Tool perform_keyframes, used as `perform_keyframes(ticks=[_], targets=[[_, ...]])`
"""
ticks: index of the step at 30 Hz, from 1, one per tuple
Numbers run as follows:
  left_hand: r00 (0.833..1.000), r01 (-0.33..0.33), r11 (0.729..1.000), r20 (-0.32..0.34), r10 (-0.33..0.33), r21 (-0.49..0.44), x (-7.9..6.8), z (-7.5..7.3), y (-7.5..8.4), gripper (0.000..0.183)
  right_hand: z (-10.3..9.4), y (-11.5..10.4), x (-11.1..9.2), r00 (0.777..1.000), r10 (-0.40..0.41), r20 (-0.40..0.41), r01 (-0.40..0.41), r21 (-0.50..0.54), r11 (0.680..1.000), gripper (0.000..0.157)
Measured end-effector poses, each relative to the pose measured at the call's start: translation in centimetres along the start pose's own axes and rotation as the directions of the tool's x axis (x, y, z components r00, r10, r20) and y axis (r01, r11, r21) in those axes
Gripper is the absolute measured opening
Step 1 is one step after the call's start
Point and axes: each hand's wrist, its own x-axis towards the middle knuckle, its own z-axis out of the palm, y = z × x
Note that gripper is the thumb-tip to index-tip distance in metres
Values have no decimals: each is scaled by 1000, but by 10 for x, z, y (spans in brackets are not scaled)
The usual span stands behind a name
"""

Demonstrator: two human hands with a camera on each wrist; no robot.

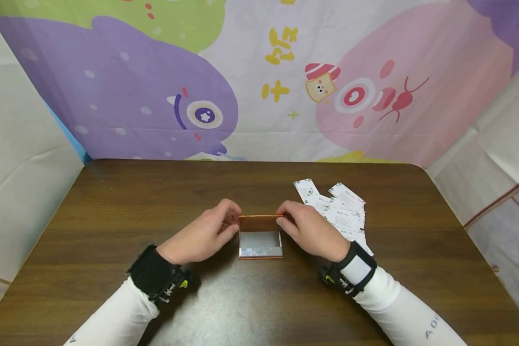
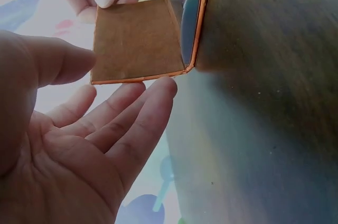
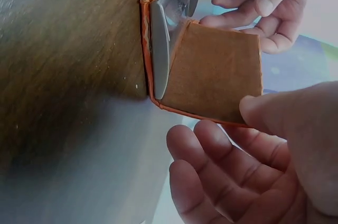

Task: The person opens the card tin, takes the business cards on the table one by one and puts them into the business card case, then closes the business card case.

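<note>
A small card case [image 1: 260, 245] with an orange-brown cover and a silver metal tray stands open on the table, its lid [image 1: 259, 223] raised. No cards show in the visible part of the tray. My left hand [image 1: 205, 233] holds the lid by its left side, thumb at the free edge and fingertips by the side edge [image 2: 132, 80]. At the opposite corner my right hand [image 1: 313, 230] pinches the lid, with the thumb on its brown inner face [image 3: 216, 71]. Parts of the fingers are hidden behind the lid in the wrist views.
Several white printed cards [image 1: 343, 218] with green leaf patterns lie spread and overlapping beside and beyond my right hand. The dark wooden table [image 1: 155, 187] ends at a cartoon-printed cloth [image 1: 259, 96] behind. Pale cloth walls stand at both sides.
</note>
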Motion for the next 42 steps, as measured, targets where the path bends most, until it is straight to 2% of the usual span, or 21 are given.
perform_keyframes(ticks=[12, 23, 29, 33, 42], targets=[[999, 47, 993, 20, -45, -108, -3, 0, -2, 28, 0, 5, 2, 994, 91, 57, -95, 81, 992, 23], [999, 41, 994, 40, -37, -97, -5, 2, -5, 29, 1, 7, 4, 990, 115, 78, -124, 124, 985, 40], [995, 84, 991, 68, -77, -109, -5, 3, -6, 35, 2, 8, 3, 988, 130, 82, -140, 134, 981, 47], [995, 84, 988, 65, -75, -133, -5, 4, -6, 36, 4, 9, 3, 986, 141, 86, -152, 139, 979, 53], [993, 98, 984, 77, -87, -150, -5, 5, -8, 39, 5, 10, 3, 985, 143, 101, -157, 146, 977, 55]])
